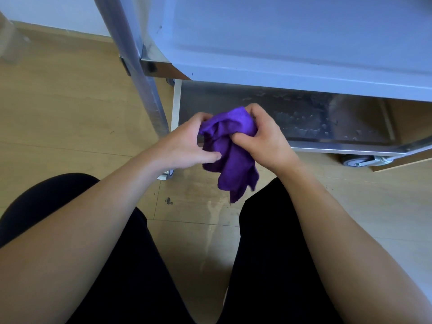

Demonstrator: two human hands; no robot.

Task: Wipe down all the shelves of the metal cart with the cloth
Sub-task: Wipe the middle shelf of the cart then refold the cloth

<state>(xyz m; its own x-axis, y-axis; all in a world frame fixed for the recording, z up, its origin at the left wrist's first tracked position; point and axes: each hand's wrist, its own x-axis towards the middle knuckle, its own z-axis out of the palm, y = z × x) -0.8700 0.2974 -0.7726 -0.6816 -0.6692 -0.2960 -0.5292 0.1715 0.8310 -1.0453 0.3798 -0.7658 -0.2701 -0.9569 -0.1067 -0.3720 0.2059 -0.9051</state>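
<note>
A crumpled purple cloth (pixel 230 155) hangs between both hands, in front of the metal cart. My left hand (pixel 184 143) pinches its left side with fingers and thumb. My right hand (pixel 264 134) grips its top right, fingers curled into the fabric. The cloth's loose end dangles toward the floor. The cart's upper shelf (pixel 280 43) fills the top of the view. Below it the lower shelf (pixel 315 118) shows wet streaks and droplets on the steel. Neither hand touches the cart.
The cart's upright post (pixel 140 73) slants down at the left. A caster wheel (pixel 357 160) sits under the lower shelf at the right. A wooden floor (pixel 70 108) with a wet smear lies below. My knees in black trousers (pixel 268 253) frame the bottom.
</note>
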